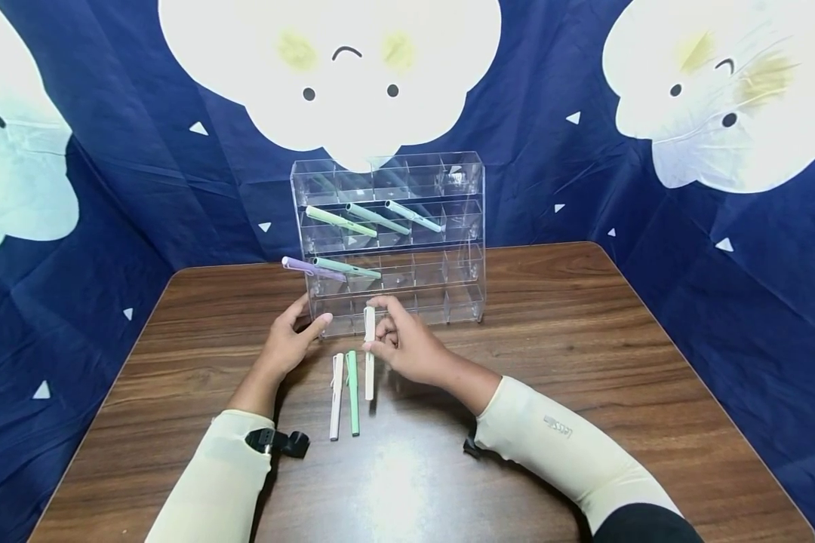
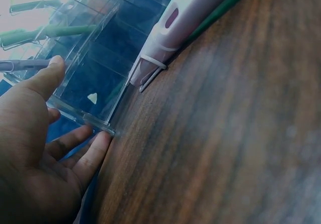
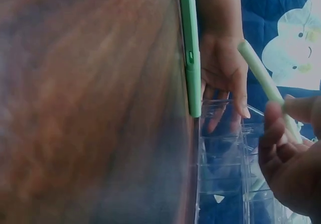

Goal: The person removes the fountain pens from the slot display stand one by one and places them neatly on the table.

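Observation:
My right hand [image 1: 410, 348] pinches a cream pen [image 1: 370, 385] between thumb and fingers, in front of the rack's bottom row. In the right wrist view that pen [image 3: 261, 73] looks pale green and slants. At the lower left corner of the clear acrylic rack [image 1: 472, 226] is my left hand [image 1: 288, 343], its thumb in front and fingers along the side. The left wrist view shows those fingertips [image 2: 103, 138] touching the rack's base corner. A pale pink pen [image 1: 336, 407] and a green pen [image 1: 352, 403] lie side by side on the table below.
Yellow-green [image 1: 339, 221], grey-green [image 1: 380, 219] and pale blue [image 1: 414, 216] pens lean in the rack's second row. A purple pen [image 1: 299, 265] and another green pen [image 1: 346, 268] lean in the third. Behind the wooden table [image 1: 584, 362] hangs a blue cloud-print cloth [image 1: 536, 45].

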`<action>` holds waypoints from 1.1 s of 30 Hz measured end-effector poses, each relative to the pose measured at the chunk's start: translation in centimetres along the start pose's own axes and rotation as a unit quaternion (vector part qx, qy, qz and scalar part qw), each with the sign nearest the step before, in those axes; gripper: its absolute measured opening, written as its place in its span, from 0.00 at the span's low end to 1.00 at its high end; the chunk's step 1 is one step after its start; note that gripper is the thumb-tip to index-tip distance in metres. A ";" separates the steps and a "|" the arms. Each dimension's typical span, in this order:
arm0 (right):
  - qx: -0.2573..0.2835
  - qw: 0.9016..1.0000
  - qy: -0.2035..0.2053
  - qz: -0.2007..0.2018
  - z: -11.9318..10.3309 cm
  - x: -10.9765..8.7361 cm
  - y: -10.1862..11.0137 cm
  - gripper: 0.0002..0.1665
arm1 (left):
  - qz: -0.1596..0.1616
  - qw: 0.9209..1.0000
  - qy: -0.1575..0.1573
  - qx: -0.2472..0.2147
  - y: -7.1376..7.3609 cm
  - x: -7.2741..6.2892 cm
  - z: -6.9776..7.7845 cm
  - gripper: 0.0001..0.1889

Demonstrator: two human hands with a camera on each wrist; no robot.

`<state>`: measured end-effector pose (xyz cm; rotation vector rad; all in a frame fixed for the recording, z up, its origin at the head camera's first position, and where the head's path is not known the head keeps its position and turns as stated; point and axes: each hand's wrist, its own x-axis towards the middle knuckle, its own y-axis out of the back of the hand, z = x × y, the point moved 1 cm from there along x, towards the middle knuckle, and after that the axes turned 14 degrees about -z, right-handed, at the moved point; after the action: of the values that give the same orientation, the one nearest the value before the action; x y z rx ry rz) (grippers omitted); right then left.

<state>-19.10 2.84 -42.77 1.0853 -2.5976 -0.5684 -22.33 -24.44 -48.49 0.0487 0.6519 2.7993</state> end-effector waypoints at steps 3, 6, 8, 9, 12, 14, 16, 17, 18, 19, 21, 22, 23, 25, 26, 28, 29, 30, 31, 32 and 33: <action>0.032 0.998 -0.035 -0.029 0.3 -0.1 -0.4 0.42 | -0.003 1.000 -0.001 0.005 0.0 0.1 0.1 0.39; 0.054 0.995 -0.066 -0.054 0.7 -0.1 -0.7 0.42 | -0.003 1.000 -0.003 0.006 -0.1 0.3 0.1 0.39; 0.059 0.993 -0.083 -0.066 0.9 -0.1 -1.0 0.42 | -0.003 1.000 -0.002 0.006 0.0 0.3 0.1 0.39; 0.062 0.992 -0.090 -0.071 1.0 -0.1 -1.1 0.42 | -0.003 1.000 -0.001 0.006 0.0 0.2 0.1 0.39; 0.075 0.988 -0.102 -0.083 1.3 0.0 -1.4 0.41 | -0.001 1.000 0.001 0.006 0.0 0.1 0.0 0.39; 0.086 0.986 -0.108 -0.090 1.6 0.0 -1.6 0.42 | 0.000 1.000 0.003 0.006 0.0 0.1 -0.1 0.39; 0.093 0.985 -0.112 -0.098 1.8 0.1 -1.7 0.42 | 0.001 1.000 0.002 0.006 0.0 0.2 -0.2 0.39; 0.094 0.984 -0.113 -0.101 1.9 0.1 -1.8 0.43 | 0.001 1.000 0.000 0.006 0.0 0.2 -0.2 0.38; 0.093 0.984 -0.114 -0.103 2.0 0.1 -1.8 0.43 | 0.001 1.000 0.000 0.006 -0.1 0.2 -0.1 0.38; 0.091 0.984 -0.114 -0.104 2.2 0.2 -1.8 0.43 | 0.001 1.000 -0.002 0.005 -0.1 0.2 -0.1 0.38; 0.087 0.984 -0.113 -0.107 2.4 0.2 -1.9 0.43 | 0.000 1.000 -0.004 0.003 -0.1 0.3 -0.1 0.38; 0.083 0.984 -0.112 -0.108 2.6 0.3 -1.9 0.43 | 0.000 1.000 -0.005 0.002 0.0 0.3 -0.1 0.38; 0.080 0.985 -0.111 -0.110 2.8 0.4 -1.9 0.42 | 0.000 1.000 -0.004 0.002 0.0 0.3 -0.1 0.38; 0.076 0.984 -0.110 -0.115 3.2 0.5 -1.9 0.41 | 0.000 1.000 -0.003 0.004 0.0 0.3 -0.1 0.38; 0.072 0.984 -0.110 -0.118 3.4 0.6 -1.9 0.40 | 0.000 1.000 -0.002 0.005 0.0 0.3 -0.1 0.38; 0.059 0.984 -0.110 -0.127 3.8 0.7 -2.0 0.40 | -0.001 1.000 0.000 0.006 0.0 0.2 -0.1 0.38; 0.052 0.984 -0.110 -0.131 3.9 0.8 -2.0 0.40 | -0.001 1.000 0.000 0.006 0.0 0.2 -0.2 0.38; 0.044 0.984 -0.111 -0.135 4.0 0.9 -2.0 0.40 | -0.002 1.000 0.000 0.005 0.0 0.2 -0.2 0.38; 0.038 0.984 -0.110 -0.138 4.1 0.9 -2.0 0.40 | -0.002 1.000 0.001 0.005 0.0 0.2 -0.2 0.38; 0.031 0.984 -0.109 -0.141 4.2 1.0 -2.0 0.40 | -0.003 1.000 0.001 0.004 0.0 0.2 -0.2 0.38; 0.026 0.983 -0.109 -0.143 4.1 1.0 -2.0 0.40 | -0.004 1.000 0.001 0.002 0.0 0.2 -0.1 0.39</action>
<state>-20.16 1.82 -47.27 1.5074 -2.6679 -0.7227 -22.50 -24.48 -48.59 0.0434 0.6569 2.7910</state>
